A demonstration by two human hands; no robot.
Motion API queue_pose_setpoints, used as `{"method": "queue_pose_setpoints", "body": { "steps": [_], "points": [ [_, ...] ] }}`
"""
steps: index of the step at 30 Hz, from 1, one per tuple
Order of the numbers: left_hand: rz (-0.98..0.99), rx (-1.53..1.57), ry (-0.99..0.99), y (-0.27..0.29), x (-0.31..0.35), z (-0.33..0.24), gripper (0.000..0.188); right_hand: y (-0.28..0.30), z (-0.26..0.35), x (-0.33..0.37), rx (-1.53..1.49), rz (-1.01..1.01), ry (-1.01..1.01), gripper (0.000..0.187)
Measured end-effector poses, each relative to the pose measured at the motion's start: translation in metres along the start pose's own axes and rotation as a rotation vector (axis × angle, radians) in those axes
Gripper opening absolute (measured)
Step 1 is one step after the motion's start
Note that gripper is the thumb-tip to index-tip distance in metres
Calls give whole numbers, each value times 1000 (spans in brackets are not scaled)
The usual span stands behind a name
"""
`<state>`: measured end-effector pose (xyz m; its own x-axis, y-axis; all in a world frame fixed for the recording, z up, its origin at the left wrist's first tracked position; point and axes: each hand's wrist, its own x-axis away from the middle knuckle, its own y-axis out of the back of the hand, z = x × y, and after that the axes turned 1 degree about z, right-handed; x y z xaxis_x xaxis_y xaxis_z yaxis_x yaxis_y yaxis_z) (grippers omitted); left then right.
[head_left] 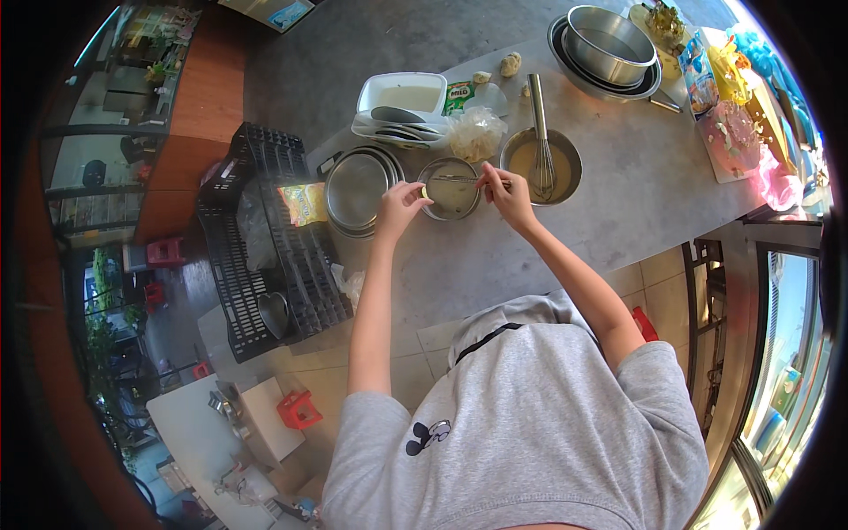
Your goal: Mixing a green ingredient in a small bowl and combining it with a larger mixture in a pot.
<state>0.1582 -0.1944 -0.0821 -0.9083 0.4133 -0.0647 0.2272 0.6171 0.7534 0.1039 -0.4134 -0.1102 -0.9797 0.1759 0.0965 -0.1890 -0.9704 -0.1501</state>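
My left hand (401, 210) is at the left rim of a small round metal bowl (468, 210). It pinches a small pale yellow piece (424, 192) between thumb and fingertips. From the right, my right hand (510, 198) grips a slim metal utensil (458, 178), its far end reaching over the bowl; its exact kind is too small to make out. Some pale liquid (452, 196) shows inside the bowl. Just beyond my right hand, a metal whisk (544, 168) leans in a larger metal bowl (579, 181) of light brown liquid.
Stacked round pans (353, 190) and a yellow packet (303, 203) lie left, beside a black plastic crate (296, 256). Behind stand a white tub (402, 78), a clear plastic bag (477, 134) and a green packet (458, 97). Large metal pans (609, 44) occupy the far right.
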Motion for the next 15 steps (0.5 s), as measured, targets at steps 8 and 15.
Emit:
{"method": "queue_pose_setpoints", "body": {
  "steps": [8, 15],
  "points": [
    [77, -308, -133, -7, -22, -6, 28, 26, 19, 8, -84, -148, -4, 51],
    [187, -292, -78, -10, -36, -12, 22, 38, 19, 3, -74, -200, -5, 52]
  ]
}}
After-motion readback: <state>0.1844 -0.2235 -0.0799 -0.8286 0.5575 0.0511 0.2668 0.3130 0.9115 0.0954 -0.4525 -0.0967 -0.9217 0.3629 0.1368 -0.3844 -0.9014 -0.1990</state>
